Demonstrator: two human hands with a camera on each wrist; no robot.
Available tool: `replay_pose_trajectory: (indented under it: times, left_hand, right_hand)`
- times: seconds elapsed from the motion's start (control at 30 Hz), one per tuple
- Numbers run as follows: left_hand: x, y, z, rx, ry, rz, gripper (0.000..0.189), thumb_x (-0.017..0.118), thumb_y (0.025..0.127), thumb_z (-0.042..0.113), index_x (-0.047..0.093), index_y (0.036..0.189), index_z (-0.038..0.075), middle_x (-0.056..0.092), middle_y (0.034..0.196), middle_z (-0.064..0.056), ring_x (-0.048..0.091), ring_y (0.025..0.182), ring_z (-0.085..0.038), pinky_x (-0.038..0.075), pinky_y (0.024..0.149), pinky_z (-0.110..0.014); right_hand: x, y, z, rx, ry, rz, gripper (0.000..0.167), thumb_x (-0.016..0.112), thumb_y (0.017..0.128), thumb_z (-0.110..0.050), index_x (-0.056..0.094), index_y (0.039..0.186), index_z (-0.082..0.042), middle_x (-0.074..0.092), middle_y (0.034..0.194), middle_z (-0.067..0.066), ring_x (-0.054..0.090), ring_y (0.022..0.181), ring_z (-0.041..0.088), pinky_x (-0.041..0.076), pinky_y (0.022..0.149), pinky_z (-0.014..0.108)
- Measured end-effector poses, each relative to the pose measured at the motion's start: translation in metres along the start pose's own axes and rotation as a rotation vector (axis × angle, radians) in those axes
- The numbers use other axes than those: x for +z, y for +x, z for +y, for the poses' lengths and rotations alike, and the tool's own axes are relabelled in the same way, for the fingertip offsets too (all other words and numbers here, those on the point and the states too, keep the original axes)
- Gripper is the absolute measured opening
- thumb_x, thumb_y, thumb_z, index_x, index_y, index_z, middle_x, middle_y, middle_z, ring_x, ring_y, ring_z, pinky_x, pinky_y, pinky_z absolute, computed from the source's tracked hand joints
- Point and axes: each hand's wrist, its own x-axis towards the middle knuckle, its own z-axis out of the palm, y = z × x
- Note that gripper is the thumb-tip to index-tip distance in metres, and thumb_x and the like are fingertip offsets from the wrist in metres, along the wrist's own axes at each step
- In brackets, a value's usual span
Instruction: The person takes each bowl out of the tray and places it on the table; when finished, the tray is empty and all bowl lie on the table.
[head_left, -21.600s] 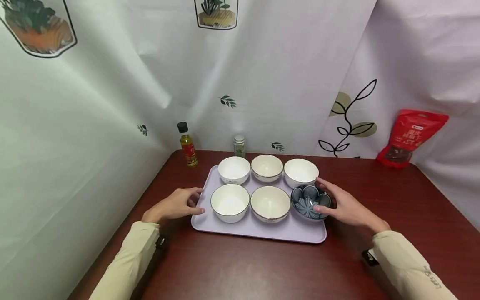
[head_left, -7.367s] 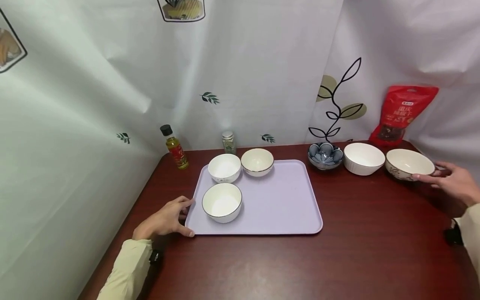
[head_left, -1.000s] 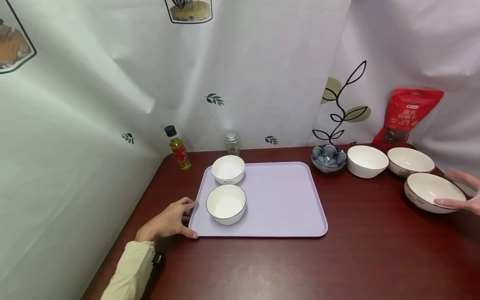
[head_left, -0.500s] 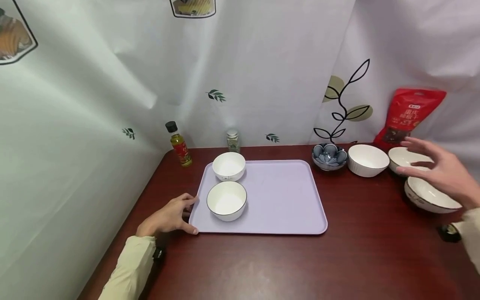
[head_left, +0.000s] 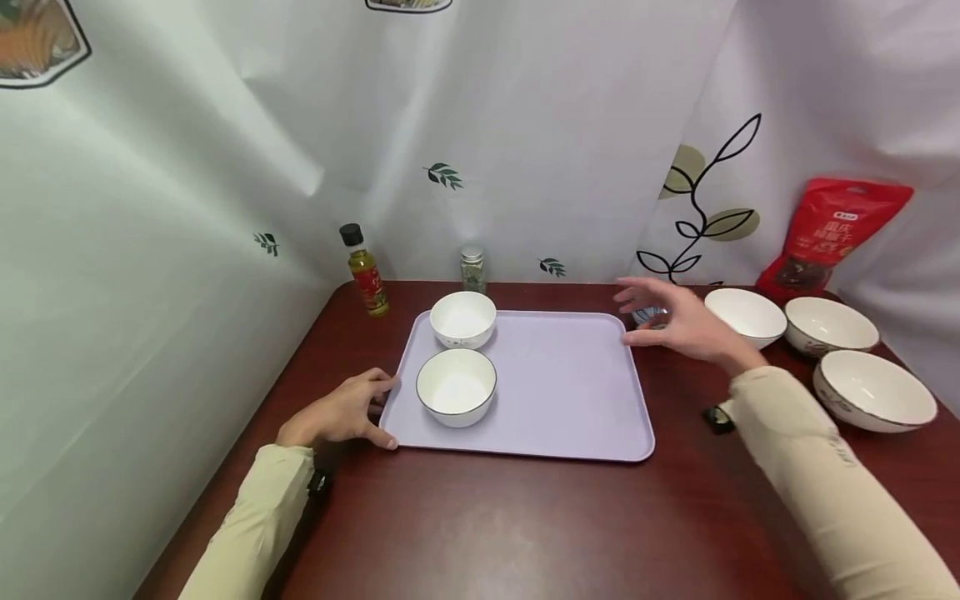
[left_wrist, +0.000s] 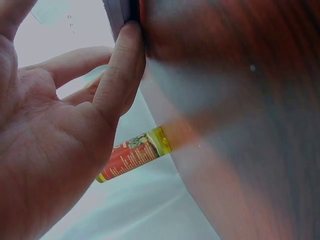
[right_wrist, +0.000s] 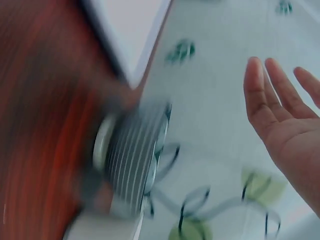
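In the head view my left hand [head_left: 341,414] touches the left edge and front corner of a lilac tray [head_left: 570,392]; the left wrist view shows fairly straight fingers, one fingertip against the tray rim [left_wrist: 116,17]. Two white bowls stand at the tray's left side: a back one [head_left: 462,317] and a dark-rimmed front one [head_left: 456,387]. My right hand [head_left: 686,323] hovers with nothing in it, thumb and fingers spread, just beyond the tray's right edge. It mostly hides a blue petal-patterned bowl [head_left: 648,316]; the right wrist view shows a blurred striped bowl [right_wrist: 132,160].
To the right stand a ribbed white bowl [head_left: 745,315], a patterned cream bowl [head_left: 832,323] and a larger patterned bowl [head_left: 873,390]. A red pouch [head_left: 832,233] leans at the back right. An oil bottle [head_left: 367,279] and a small spice jar [head_left: 473,270] stand behind the tray.
My right hand has let go of the large patterned bowl at far right and moved left toward the tray. The left hand keeps its place. Earlier, more bowls stood on the tray.
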Motion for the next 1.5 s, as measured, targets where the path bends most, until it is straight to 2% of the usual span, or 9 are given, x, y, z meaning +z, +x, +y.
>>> replay_pose_trajectory:
  times: [0.17, 0.3, 0.43, 0.67, 0.9, 1.07, 1.2, 1.37, 1.5]
  left_hand:
    - [-0.001, 0.003, 0.001, -0.008, 0.003, -0.003, 0.109, 0.095, 0.065, 0.024, 0.036, 0.15, -0.01, 0.048, 0.138, -0.021, 0.066, 0.119, -0.038, 0.055, 0.101, -0.047]
    - [-0.001, 0.004, 0.002, -0.003, 0.018, 0.001, 0.109, 0.095, 0.066, 0.026, 0.036, 0.15, -0.011, 0.048, 0.136, -0.02, 0.066, 0.118, -0.037, 0.055, 0.101, -0.047]
    - [-0.001, 0.003, 0.002, -0.001, 0.024, 0.001, 0.109, 0.095, 0.066, 0.025, 0.036, 0.15, -0.011, 0.048, 0.135, -0.02, 0.066, 0.118, -0.036, 0.055, 0.101, -0.047]
    - [-0.001, 0.001, 0.001, -0.013, 0.023, -0.005, 0.11, 0.095, 0.066, 0.025, 0.035, 0.15, -0.011, 0.047, 0.135, -0.021, 0.065, 0.119, -0.038, 0.055, 0.101, -0.048]
    - [0.0, 0.003, -0.001, 0.014, 0.009, -0.001, 0.109, 0.095, 0.066, 0.025, 0.035, 0.15, -0.011, 0.047, 0.134, -0.02, 0.066, 0.118, -0.037, 0.055, 0.101, -0.048]
    - [-0.001, 0.003, -0.001, 0.022, 0.034, -0.001, 0.11, 0.095, 0.066, 0.026, 0.036, 0.149, -0.012, 0.048, 0.134, -0.021, 0.065, 0.117, -0.037, 0.055, 0.1, -0.047]
    - [-0.002, 0.002, 0.001, 0.024, 0.047, 0.005, 0.109, 0.095, 0.066, 0.027, 0.036, 0.149, -0.012, 0.048, 0.133, -0.021, 0.066, 0.116, -0.036, 0.056, 0.099, -0.047]
    - [-0.001, 0.002, 0.001, 0.017, 0.048, 0.008, 0.11, 0.096, 0.065, 0.028, 0.037, 0.149, -0.011, 0.049, 0.133, -0.021, 0.066, 0.115, -0.035, 0.056, 0.099, -0.047]
    - [0.0, 0.003, 0.0, 0.014, 0.038, 0.005, 0.11, 0.096, 0.065, 0.027, 0.036, 0.149, -0.012, 0.049, 0.133, -0.021, 0.066, 0.116, -0.036, 0.056, 0.099, -0.048]
  right_hand:
    - [0.04, 0.028, -0.014, -0.038, 0.011, -0.211, 0.078, 0.084, 0.082, -0.017, 0.045, 0.148, -0.006, 0.06, 0.134, 0.021, 0.062, 0.12, 0.039, 0.059, 0.093, 0.046]
    - [0.072, 0.043, -0.025, -0.012, 0.044, -0.332, 0.084, 0.084, 0.081, -0.023, 0.041, 0.151, -0.008, 0.057, 0.138, 0.024, 0.06, 0.125, 0.042, 0.054, 0.099, 0.056]
    - [0.101, 0.054, -0.033, 0.007, 0.106, -0.39, 0.09, 0.085, 0.079, -0.022, 0.036, 0.154, -0.006, 0.052, 0.143, 0.027, 0.054, 0.131, 0.042, 0.052, 0.103, 0.056]
    - [0.146, 0.065, -0.053, 0.032, 0.13, -0.439, 0.098, 0.088, 0.077, -0.02, 0.031, 0.156, -0.005, 0.049, 0.146, 0.021, 0.051, 0.135, 0.037, 0.053, 0.105, 0.048]
    - [0.176, 0.068, -0.069, 0.031, 0.053, -0.429, 0.106, 0.094, 0.067, -0.023, 0.035, 0.154, -0.007, 0.05, 0.151, 0.012, 0.046, 0.14, 0.028, 0.034, 0.122, 0.046]
    - [0.185, 0.072, -0.072, 0.038, 0.083, -0.415, 0.107, 0.095, 0.063, -0.018, 0.038, 0.152, -0.005, 0.052, 0.147, 0.013, 0.048, 0.137, 0.027, 0.034, 0.122, 0.044]
    - [0.189, 0.075, -0.074, -0.006, 0.074, -0.419, 0.109, 0.096, 0.06, -0.015, 0.038, 0.151, 0.0, 0.05, 0.148, 0.016, 0.047, 0.138, 0.029, 0.033, 0.123, 0.044]
    - [0.193, 0.08, -0.076, -0.074, 0.011, -0.408, 0.095, 0.098, 0.054, -0.014, 0.052, 0.136, -0.001, 0.062, 0.128, 0.015, 0.057, 0.122, 0.027, 0.043, 0.114, 0.041]
    - [0.192, 0.079, -0.075, -0.072, -0.028, -0.387, 0.09, 0.099, 0.051, -0.015, 0.056, 0.129, -0.003, 0.065, 0.121, 0.013, 0.061, 0.115, 0.026, 0.047, 0.109, 0.04]
